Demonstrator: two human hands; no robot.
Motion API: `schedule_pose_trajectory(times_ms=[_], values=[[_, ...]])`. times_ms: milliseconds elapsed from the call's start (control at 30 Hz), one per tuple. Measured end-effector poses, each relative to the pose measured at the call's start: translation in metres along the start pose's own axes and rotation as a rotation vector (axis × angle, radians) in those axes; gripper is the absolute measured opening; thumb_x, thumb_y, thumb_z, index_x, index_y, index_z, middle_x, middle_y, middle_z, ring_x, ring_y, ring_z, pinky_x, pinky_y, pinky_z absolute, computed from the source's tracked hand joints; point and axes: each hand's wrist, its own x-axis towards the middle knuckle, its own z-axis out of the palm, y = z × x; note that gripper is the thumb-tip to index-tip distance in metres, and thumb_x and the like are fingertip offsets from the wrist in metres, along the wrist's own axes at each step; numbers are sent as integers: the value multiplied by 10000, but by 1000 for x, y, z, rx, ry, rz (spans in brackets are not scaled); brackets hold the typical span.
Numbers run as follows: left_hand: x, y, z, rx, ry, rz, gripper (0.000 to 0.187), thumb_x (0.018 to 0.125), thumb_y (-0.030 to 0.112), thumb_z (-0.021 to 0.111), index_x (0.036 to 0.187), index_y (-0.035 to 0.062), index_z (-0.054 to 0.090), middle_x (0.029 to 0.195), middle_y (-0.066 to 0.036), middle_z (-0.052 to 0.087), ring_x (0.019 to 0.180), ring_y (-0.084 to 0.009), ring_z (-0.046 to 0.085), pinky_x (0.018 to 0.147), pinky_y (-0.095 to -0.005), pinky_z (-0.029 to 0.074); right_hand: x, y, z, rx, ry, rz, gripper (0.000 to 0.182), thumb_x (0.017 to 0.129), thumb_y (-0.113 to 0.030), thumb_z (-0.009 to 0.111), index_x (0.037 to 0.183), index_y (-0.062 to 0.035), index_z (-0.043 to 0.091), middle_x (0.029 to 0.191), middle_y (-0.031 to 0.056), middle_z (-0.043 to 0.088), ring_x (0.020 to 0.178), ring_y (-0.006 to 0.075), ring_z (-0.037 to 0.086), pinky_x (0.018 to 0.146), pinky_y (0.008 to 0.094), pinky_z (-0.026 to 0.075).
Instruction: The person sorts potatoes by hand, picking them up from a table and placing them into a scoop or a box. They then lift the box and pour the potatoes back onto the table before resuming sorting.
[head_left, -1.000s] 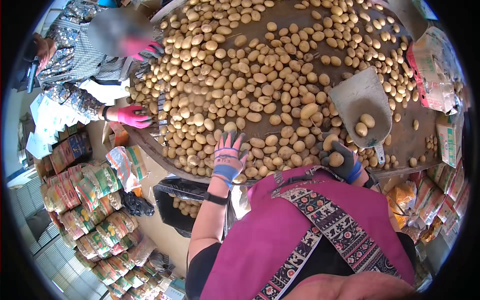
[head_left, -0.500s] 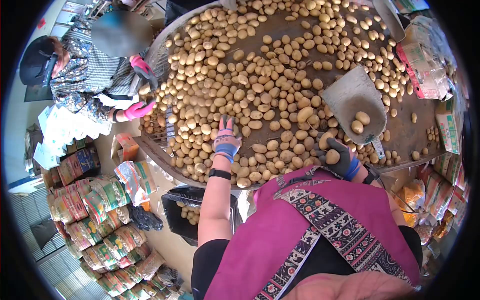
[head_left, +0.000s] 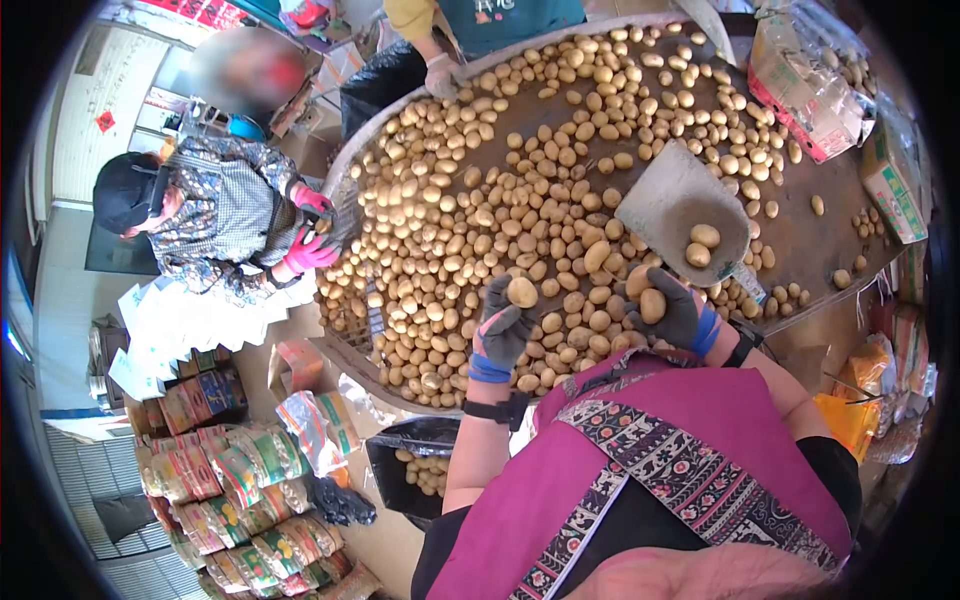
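My left hand (head_left: 503, 330), in a grey and pink glove, is closed around a potato (head_left: 521, 292) held at its fingertips above the heap. My right hand (head_left: 680, 312), gloved in dark grey, grips two potatoes (head_left: 652, 306), one behind the other, close to the table's near edge. Between and beyond my hands spreads a wide heap of loose potatoes (head_left: 470, 250) on a brown-topped table (head_left: 800, 235). A grey metal scoop (head_left: 668, 192) rests among them just beyond my right hand, with two potatoes in its hollow.
A black-lined bin (head_left: 385, 470) with potatoes stands below the near edge. At left, a person in pink gloves (head_left: 312, 252) works at the table's end; another person's gloved hand (head_left: 441, 76) touches the far rim. Stacked packed bags (head_left: 230, 460) fill the lower left; cartons (head_left: 890, 190) stand right.
My left hand, earlier over the heap with fingers stretched, has moved right and closed on a potato. My right hand keeps its potatoes. The view has shifted, bringing the far person in.
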Motion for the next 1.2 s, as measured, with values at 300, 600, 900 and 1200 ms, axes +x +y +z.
schedule_pose_trajectory(times_ms=[300, 600, 900, 1200], values=[[-20, -19, 42, 10, -182, -228, 326, 950, 348, 555, 1108, 63, 552, 1075, -110, 563, 928, -225, 543, 777, -341, 494, -27, -7, 72, -424, -361, -94, 506, 991, -449, 448, 1296, -46, 480, 1143, 157, 601, 897, 187, 640, 762, 301, 551], [-38, -61, 85, 113, -148, -335, 597, 987, 501, 422, 1349, 27, 436, 1310, -151, 531, 1181, -254, 536, 1029, -389, 438, 3, 42, 26, -925, -353, -719, 380, 1024, -308, 435, 1320, -71, 457, 1247, 88, 502, 1171, 166, 487, 1023, 297, 390], [-58, -59, 96, 82, -370, -245, 536, 985, 404, 469, 1396, 74, 370, 1353, -102, 461, 1202, -213, 513, 962, -342, 484, -27, 33, 44, -559, -429, -458, 538, 1006, -301, 451, 1442, -15, 315, 1416, 110, 415, 1323, 221, 393, 1105, 356, 318], [-88, -30, 116, 956, -265, 99, 407, 907, 184, 636, 1265, 65, 483, 1082, -86, 604, 945, -183, 626, 799, -283, 536, -29, 46, 42, -1125, -732, -505, 624, 968, -273, 487, 1498, -57, 239, 1526, 126, 278, 1399, 254, 289, 1153, 383, 211]])
